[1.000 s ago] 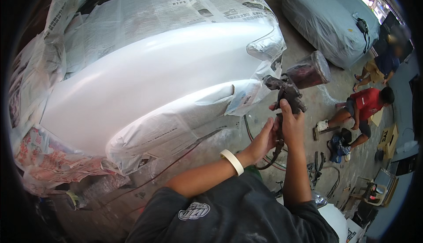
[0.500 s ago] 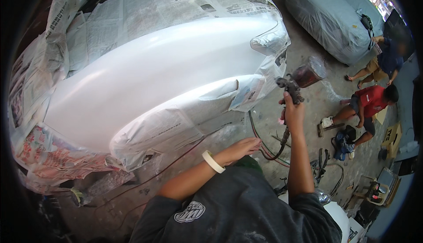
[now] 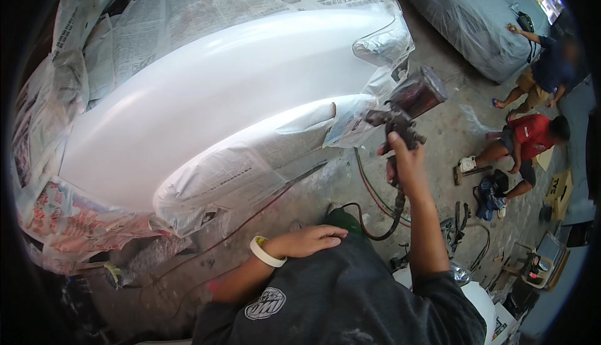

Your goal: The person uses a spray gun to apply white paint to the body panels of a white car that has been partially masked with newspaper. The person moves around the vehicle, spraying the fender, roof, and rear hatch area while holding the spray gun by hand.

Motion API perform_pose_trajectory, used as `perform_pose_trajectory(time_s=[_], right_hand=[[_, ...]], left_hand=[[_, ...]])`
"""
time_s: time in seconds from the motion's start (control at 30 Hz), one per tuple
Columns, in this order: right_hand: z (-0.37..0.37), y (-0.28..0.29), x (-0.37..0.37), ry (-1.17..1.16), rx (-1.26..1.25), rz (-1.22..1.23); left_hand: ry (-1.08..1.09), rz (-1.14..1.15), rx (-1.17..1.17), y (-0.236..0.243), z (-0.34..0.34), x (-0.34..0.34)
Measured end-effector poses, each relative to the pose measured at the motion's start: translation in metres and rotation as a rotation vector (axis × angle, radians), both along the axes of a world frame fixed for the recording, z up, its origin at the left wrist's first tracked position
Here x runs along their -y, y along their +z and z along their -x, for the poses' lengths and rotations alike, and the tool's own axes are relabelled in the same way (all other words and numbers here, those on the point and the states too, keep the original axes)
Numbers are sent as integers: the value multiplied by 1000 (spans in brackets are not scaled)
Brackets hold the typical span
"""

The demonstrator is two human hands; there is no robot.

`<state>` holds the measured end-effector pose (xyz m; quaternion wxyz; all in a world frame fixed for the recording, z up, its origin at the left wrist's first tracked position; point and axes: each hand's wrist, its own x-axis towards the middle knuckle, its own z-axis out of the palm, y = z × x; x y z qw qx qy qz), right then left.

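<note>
My right hand [image 3: 404, 163] grips a dark spray gun [image 3: 394, 123] held upright, with a stained cup [image 3: 418, 95] on it and a dark hose [image 3: 394, 220] curving down from its handle. The gun is just off the right end of a glossy white curved car panel [image 3: 219, 70], which is masked around with newspaper sheets [image 3: 181, 1]. My left hand [image 3: 313, 237] is open, fingers stretched out, resting by the front of my dark shirt, with a cream band on its wrist.
A covered car [image 3: 469, 13] stands at upper right, a person in dark blue [image 3: 544, 70] beside it. A co-worker in red [image 3: 529, 138] bends over blue cloth [image 3: 488, 195]. Hoses [image 3: 250, 223] cross the concrete floor [image 3: 451, 132]; boxes [image 3: 557, 195] and a chair [image 3: 532, 263] are at right.
My left hand has left the gun's lower part and dropped toward my body, fingers extended. My right hand still holds the gun. The person in blue has raised an arm to the covered car.
</note>
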<state>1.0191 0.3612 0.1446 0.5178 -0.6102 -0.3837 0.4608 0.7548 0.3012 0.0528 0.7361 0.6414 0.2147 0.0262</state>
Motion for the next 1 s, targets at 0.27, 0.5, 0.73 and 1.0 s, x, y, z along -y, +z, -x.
perform_pose_trajectory(time_s=[0.27, 0.5, 0.73, 1.0], right_hand=[[-79, -43, -50, -251, 169, 121], [-20, -20, -20, -162, 320, 35], [166, 8, 53, 44, 337, -88], [375, 9, 125, 473, 517, -341]], left_hand=[[209, -83, -51, -6, 24, 26], [283, -61, -30, 3, 55, 30], [166, -110, -62, -10, 148, 53], [105, -198, -50, -4, 275, 100]])
